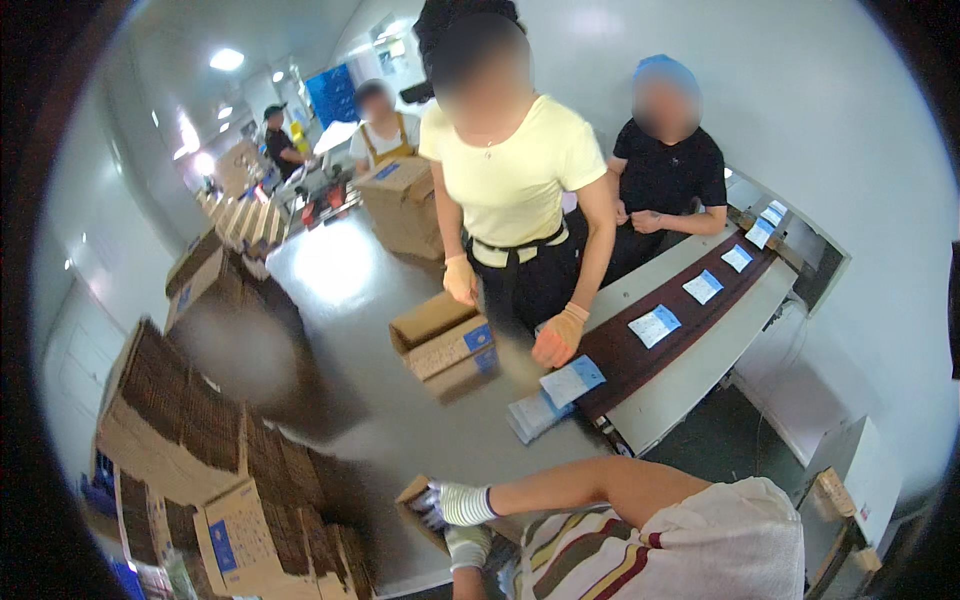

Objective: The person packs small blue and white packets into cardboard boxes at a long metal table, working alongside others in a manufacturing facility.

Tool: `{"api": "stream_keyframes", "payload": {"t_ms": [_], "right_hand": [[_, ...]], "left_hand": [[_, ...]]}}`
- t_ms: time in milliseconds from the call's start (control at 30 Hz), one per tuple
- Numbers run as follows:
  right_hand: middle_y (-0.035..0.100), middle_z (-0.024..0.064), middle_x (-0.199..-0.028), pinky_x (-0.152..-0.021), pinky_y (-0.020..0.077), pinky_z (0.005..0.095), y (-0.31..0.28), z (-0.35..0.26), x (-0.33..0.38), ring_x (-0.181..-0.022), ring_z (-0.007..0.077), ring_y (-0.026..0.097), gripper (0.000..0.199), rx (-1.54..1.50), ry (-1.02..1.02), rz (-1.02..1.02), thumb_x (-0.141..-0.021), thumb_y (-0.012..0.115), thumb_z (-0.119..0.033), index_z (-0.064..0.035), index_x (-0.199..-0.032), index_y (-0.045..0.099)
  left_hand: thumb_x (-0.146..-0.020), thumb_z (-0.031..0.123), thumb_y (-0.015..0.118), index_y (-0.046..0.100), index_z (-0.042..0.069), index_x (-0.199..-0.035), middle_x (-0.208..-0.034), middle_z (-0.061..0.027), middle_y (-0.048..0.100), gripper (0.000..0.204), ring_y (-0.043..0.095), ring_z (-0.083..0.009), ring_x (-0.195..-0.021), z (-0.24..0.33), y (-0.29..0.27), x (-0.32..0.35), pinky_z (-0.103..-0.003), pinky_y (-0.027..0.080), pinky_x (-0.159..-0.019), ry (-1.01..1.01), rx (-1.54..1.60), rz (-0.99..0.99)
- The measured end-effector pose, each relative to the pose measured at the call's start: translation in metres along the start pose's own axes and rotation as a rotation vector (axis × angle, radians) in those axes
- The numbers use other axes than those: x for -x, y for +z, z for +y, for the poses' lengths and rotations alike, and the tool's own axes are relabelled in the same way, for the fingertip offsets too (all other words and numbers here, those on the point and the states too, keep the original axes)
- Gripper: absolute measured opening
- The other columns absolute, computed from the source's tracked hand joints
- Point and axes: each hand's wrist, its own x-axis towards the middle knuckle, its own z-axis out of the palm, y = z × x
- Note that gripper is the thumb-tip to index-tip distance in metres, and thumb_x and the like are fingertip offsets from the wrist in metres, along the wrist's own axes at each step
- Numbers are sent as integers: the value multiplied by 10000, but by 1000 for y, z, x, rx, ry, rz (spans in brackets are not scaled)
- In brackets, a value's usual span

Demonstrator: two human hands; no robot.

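Note:
At the lower middle a small brown carton point(408, 493) sits at the edge of the metal table. My right hand point(455, 504), in a striped knitted glove, is closed at its opening, with the fingers over the inner side. What lies inside is hidden. Just below, my left hand point(468, 548), gloved alike, is against the carton's near side. Its fingers are out of sight. Ahead, white-and-blue pouches point(540, 415) overlap at the end of the conveyor. Over them hangs a co-worker's orange-gloved hand point(560, 337).
An open carton point(440, 345) stands on the metal table point(375, 440) before the co-worker in yellow. Flattened cartons point(170, 420) are stacked at the left. A dark conveyor belt point(625, 375) carries spaced pouches at the right. Another co-worker point(670, 165) sits behind it.

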Motion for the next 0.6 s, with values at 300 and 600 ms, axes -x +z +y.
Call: {"api": "stream_keyframes", "payload": {"t_ms": [300,600], "right_hand": [[575,100,-1103,-935,387,398,-153,19,114,-1012,255,541,250,-133,12,-38,-825,549,-254,-87,-996,621],[566,56,-865,-868,431,411,-176,-16,277,-874,236,543,217,-184,-400,-73,-811,521,-309,-123,-909,574]], "left_hand": [[-799,259,543,486,35,-1179,-1191,-195,506,445,450,-373,-1132,144,-57,117,-475,326,-982,185,-112,642],[-888,118,532,336,54,-1268,-929,-80,582,433,583,-179,-768,202,81,133,-293,501,-641,-150,1193,451]]}}
